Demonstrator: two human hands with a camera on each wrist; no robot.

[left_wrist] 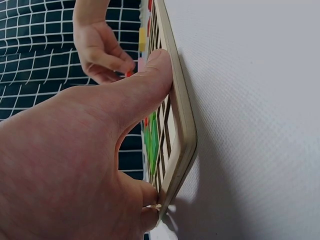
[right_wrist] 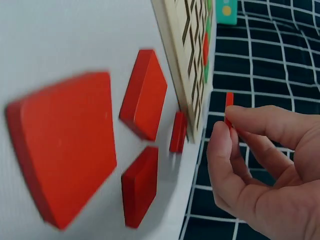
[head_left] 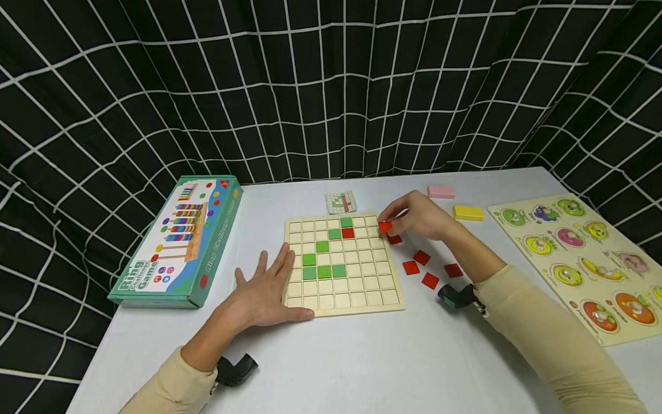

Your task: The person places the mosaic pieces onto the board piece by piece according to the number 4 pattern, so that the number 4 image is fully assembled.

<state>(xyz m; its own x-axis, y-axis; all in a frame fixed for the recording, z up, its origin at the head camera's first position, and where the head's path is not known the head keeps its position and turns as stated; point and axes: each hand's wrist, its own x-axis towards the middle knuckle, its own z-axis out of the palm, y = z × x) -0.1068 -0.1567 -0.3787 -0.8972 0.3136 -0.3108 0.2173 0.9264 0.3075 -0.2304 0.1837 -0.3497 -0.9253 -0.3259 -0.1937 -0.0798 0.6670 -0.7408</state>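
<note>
A wooden grid board (head_left: 362, 287) lies on the white table, with several green tiles (head_left: 323, 271) and one red tile (head_left: 348, 233) set in its cells. My left hand (head_left: 269, 287) lies flat and open on the board's near-left corner, its thumb (left_wrist: 145, 82) pressing along the board's edge (left_wrist: 182, 115). My right hand (head_left: 421, 215) hovers at the board's far-right corner and pinches a small red tile (head_left: 385, 227) (right_wrist: 228, 102) between thumb and forefinger. Several loose red tiles (head_left: 421, 257) (right_wrist: 145, 92) lie on the table right of the board.
A small pattern card (head_left: 341, 202) lies behind the board. A green "Ring Challenge Game" box (head_left: 181, 241) lies at the left. A pink block (head_left: 441, 191), a yellow block (head_left: 468, 213) and a knobbed fruit puzzle board (head_left: 589, 261) lie at the right. Black grid cloth backs the table.
</note>
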